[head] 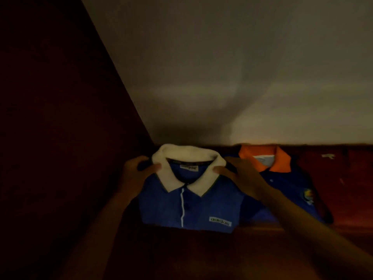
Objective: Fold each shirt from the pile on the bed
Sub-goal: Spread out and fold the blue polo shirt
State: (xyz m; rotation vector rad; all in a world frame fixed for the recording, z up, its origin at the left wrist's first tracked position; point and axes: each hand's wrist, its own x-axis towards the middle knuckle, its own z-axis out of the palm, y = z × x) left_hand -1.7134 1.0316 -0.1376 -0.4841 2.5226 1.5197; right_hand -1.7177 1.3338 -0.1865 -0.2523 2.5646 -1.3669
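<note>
Plainly left fingers (155, 167) and right fingers (220, 170) pinch shirt (171, 209).

2 folded polos: 1 blue polo w/ white collar (193, 209), 1 blue polo w/ orange collar (288, 184). 2 hands in view: 1 left hand (137, 170) & 1 right hand (240, 174). Also 1 red bed (353, 188), 1 small white scrap (328, 156), 1 pale wall (222, 77).
</note>
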